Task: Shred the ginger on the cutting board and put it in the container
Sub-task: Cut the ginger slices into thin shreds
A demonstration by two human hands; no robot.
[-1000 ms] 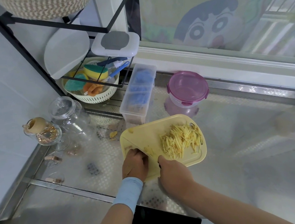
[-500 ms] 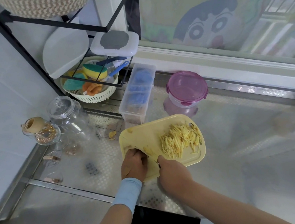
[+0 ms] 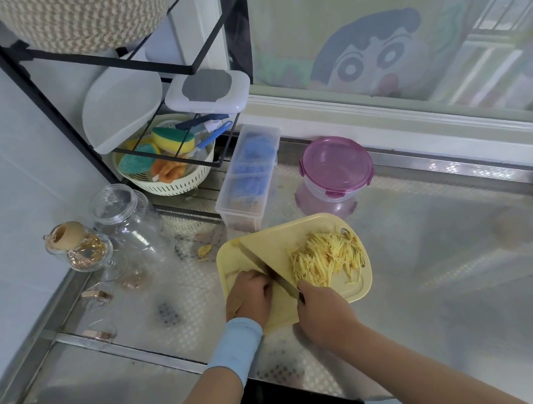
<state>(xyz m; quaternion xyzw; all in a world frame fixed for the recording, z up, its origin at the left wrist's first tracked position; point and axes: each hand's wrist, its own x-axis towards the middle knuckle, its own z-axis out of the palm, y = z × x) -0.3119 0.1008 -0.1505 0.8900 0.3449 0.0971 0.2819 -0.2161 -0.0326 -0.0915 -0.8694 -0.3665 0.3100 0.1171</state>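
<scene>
Shredding in hand; judged near done. Gripping knife (image 3: 268,270) handle with right hand (image 3: 325,312), fingers wrapped round; blade laid diagonally across board (image 3: 276,234). Pinning last ginger (image 3: 232,273) under left hand (image 3: 248,296), fingers curled, knuckles at blade; mostly hidden. Heaped on board's right half, just beside blade: shreds (image 3: 327,258). Next, likely: finish cuts with fingertips tucked, then open container (image 3: 336,168), lid still on, behind board. Counted: one board, one knife, one heap, one container.
</scene>
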